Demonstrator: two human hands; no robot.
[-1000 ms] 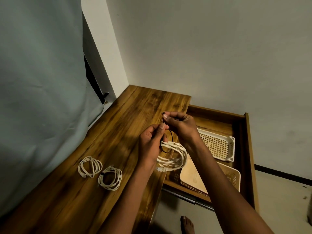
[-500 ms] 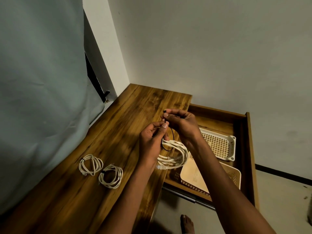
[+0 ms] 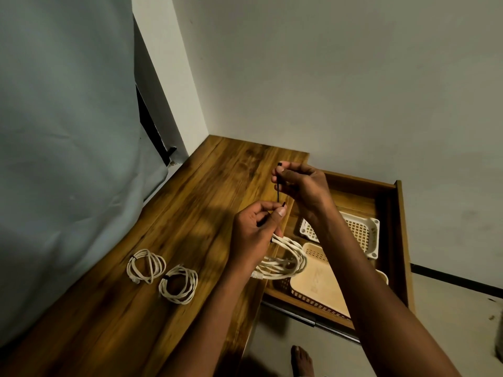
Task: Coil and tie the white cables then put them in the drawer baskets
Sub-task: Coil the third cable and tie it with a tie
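Note:
A coiled white cable (image 3: 285, 258) hangs from my left hand (image 3: 254, 229) over the table's right edge. A thin black tie (image 3: 278, 193) runs up from that hand's fingertips to my right hand (image 3: 299, 183), which pinches its upper end. Two tied white coils lie on the wooden table (image 3: 190, 213): one coil (image 3: 146, 265) to the left, the other coil (image 3: 178, 284) beside it. In the open drawer (image 3: 402, 240) sit a white basket (image 3: 362, 235) and, nearer, a cream basket (image 3: 318, 284).
A pale grey curtain (image 3: 68, 131) hangs along the table's left side. White walls (image 3: 326, 77) meet in the corner behind the table. A bare foot (image 3: 300, 359) stands on the floor below the drawer.
My right hand has risen away from my left, drawing the black tie out straight between them. The loop of tie above the coil is gone from view.

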